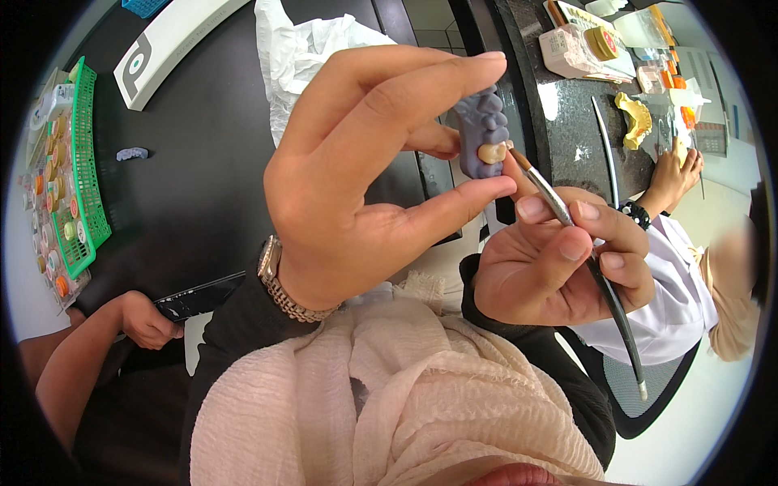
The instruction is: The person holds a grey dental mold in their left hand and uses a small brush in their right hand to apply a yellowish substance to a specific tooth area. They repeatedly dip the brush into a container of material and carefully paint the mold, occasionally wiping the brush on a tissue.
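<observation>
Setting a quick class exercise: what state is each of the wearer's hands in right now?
Left hand: closed, holding a blue-grey dental model with one cream tooth.
Right hand: closed, holding a slim black-and-silver brush.

We hold a blue-grey tooth model on end, with one cream tooth, and a slanted brush, tip beside that tooth.

Above the wristwatch, the left hand is raised, fingers arched over the thumb in a wide pinch; right of the wristwatch, the right hand is turned palm-up, fingers curled toward the thumb.
</observation>
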The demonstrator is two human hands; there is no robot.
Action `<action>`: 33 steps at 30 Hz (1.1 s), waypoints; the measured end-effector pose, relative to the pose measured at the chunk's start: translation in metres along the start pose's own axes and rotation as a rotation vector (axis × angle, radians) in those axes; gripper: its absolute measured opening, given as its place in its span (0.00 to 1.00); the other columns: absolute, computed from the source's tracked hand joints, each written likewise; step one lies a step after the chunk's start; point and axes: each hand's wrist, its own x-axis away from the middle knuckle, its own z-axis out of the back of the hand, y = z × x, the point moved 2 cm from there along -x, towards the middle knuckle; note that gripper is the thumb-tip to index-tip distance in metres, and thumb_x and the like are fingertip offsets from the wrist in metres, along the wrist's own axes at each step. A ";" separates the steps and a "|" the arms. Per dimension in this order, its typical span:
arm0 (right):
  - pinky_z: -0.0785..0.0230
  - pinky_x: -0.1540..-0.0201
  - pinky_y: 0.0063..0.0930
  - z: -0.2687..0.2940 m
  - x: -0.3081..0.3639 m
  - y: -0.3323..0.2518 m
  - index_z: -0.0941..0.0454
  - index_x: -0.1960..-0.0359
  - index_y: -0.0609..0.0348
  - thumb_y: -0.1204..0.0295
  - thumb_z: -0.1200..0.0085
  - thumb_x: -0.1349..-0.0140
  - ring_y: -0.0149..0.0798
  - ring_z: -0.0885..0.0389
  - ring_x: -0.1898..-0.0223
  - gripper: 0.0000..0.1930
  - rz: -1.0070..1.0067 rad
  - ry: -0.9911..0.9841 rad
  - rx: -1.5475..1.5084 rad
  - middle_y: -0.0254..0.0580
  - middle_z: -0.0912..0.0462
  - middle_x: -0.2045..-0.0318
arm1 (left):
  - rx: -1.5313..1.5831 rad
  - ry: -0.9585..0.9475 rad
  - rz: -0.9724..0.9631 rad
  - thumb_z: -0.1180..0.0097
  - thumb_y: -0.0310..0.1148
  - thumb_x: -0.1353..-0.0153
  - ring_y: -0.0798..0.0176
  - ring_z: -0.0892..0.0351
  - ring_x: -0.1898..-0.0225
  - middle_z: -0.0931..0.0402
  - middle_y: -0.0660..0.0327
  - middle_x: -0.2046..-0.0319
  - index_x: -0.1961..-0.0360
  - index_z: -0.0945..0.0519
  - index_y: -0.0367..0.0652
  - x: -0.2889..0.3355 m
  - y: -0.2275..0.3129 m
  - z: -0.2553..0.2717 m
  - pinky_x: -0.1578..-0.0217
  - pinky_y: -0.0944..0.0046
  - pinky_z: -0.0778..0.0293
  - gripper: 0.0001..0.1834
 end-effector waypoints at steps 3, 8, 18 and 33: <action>0.22 0.71 0.39 0.000 0.002 0.000 0.45 0.60 0.59 0.80 0.60 0.41 0.38 0.27 0.77 0.10 -0.005 -0.001 -0.006 0.51 0.31 0.66 | -0.007 -0.004 -0.006 0.34 0.19 0.64 0.66 0.23 0.72 0.36 0.49 0.54 0.53 0.35 0.28 0.001 0.000 0.000 0.71 0.74 0.27 0.33; 0.22 0.70 0.38 -0.002 0.002 -0.003 0.44 0.60 0.58 0.79 0.61 0.41 0.37 0.26 0.76 0.10 -0.036 0.028 -0.031 0.50 0.32 0.65 | -0.009 0.002 0.007 0.34 0.19 0.64 0.66 0.23 0.71 0.36 0.49 0.54 0.53 0.35 0.28 0.001 0.003 0.000 0.71 0.74 0.27 0.34; 0.33 0.49 0.41 0.000 -0.002 0.010 0.39 0.59 0.59 0.74 0.64 0.38 0.28 0.30 0.67 0.07 -0.581 0.279 -0.578 0.40 0.34 0.64 | 0.212 0.001 0.192 0.34 0.17 0.66 0.68 0.24 0.69 0.34 0.47 0.54 0.51 0.36 0.28 0.000 0.007 -0.001 0.67 0.74 0.27 0.36; 0.42 0.46 0.45 -0.002 0.008 0.026 0.44 0.59 0.55 0.79 0.58 0.43 0.33 0.30 0.68 0.12 -0.711 0.283 -1.061 0.40 0.32 0.63 | 0.682 -0.026 0.422 0.40 0.12 0.62 0.61 0.24 0.62 0.39 0.39 0.50 0.49 0.40 0.26 0.001 0.009 -0.007 0.62 0.69 0.25 0.35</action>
